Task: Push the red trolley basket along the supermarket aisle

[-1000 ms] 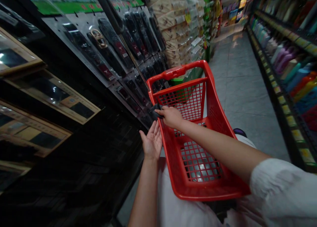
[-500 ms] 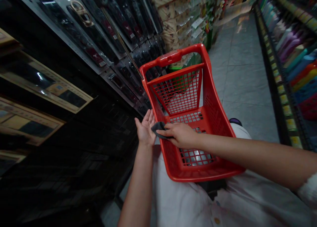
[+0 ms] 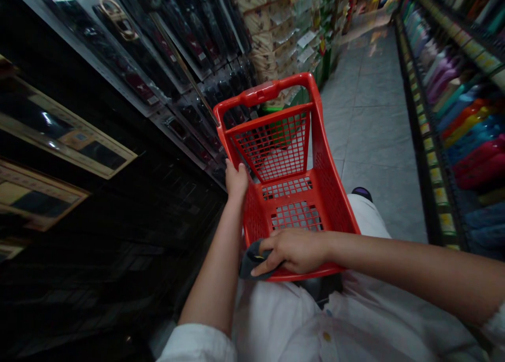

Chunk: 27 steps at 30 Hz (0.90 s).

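A red plastic shopping basket (image 3: 292, 194) with grid-patterned panels stands in front of me, its handle (image 3: 263, 92) at the far end. My left hand (image 3: 236, 181) is closed on the basket's left rim, thumb showing and most fingers hidden. At the near left corner, my right hand (image 3: 298, 249) presses a dark grey cloth (image 3: 250, 259) against the rim, fingers bent over it. Part of the cloth hangs outside the corner. Nothing lies on the visible basket floor.
Packaged dark goods (image 3: 138, 51) hang on the rack to the left, above boxed items (image 3: 104, 157). Colourful bottles (image 3: 442, 83) line the shelf on the right. A grey tiled aisle (image 3: 379, 120) runs ahead. My shoe (image 3: 362, 194) shows beside the basket.
My left hand, open with palm up beside the cloth before, has turned over and grips the left rim. My right hand has brought the cloth down and nearer me to the corner.
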Available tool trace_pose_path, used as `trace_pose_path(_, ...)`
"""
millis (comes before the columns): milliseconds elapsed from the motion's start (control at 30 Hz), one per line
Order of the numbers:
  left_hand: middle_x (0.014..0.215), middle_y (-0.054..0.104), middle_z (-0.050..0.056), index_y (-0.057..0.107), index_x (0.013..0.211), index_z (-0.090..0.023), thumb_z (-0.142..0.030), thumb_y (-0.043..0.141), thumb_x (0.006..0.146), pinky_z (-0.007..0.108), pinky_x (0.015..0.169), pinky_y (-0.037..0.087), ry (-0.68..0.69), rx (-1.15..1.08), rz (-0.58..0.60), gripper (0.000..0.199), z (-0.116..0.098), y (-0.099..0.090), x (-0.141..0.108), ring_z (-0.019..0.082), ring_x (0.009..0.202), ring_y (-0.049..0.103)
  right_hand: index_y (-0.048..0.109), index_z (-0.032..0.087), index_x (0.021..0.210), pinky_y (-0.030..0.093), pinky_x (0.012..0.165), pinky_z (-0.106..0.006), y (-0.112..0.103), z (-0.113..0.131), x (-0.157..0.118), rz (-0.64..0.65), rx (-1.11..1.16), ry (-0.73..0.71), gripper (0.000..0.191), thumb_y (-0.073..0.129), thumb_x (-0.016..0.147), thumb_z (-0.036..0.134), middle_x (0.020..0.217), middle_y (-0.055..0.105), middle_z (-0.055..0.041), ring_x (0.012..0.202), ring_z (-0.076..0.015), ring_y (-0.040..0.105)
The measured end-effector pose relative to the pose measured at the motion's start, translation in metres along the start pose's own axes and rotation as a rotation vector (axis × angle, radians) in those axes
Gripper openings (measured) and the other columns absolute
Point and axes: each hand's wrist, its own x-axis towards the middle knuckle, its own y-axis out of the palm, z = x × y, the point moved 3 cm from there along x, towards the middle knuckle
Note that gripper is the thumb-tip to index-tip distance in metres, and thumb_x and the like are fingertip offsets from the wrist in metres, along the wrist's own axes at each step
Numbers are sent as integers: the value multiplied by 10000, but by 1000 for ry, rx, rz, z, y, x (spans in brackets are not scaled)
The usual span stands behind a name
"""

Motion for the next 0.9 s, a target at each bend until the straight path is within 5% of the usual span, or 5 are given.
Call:
trace_pose_path(200,1454,527,213,379,1507,-52,-224,430,939,392,1173,342,2,145,1,595,0,1,-1,280,1379,484,670,345,1279,419,772,-228,-10,-1,-15,165,84,3,544,551,847,36,1082,686,-9,877,-136,620)
trace_pose_path(433,1424,544,246,372,1503,-6,-233,416,941,424,1169,341,6,204,14,608,-3,-6,-6,311,1369,491,690,307,1257,429,810,-235,-6,9,9,102,0,-27,524,553,844,15,1184,677,-23,955,-151,643)
trace_pose_path(667,1381,581,249,373,1503,4,-230,429,927,441,1142,378,47,238,15,623,-1,-8,-3,332,1333,525,760,301,1128,431,722,-216,-23,17,6,272,-33,-59,450,580,830,16,1107,704,-10,932,-153,662)
trace_pose_path(900,1324,615,262,357,1510,7,-168,409,919,459,1096,424,57,322,24,618,-5,-9,-1,345,1268,580,755,279,1139,432,789,-179,-23,14,19,241,45,-2,468,544,843,-16,1133,685,-7,977,-136,650)
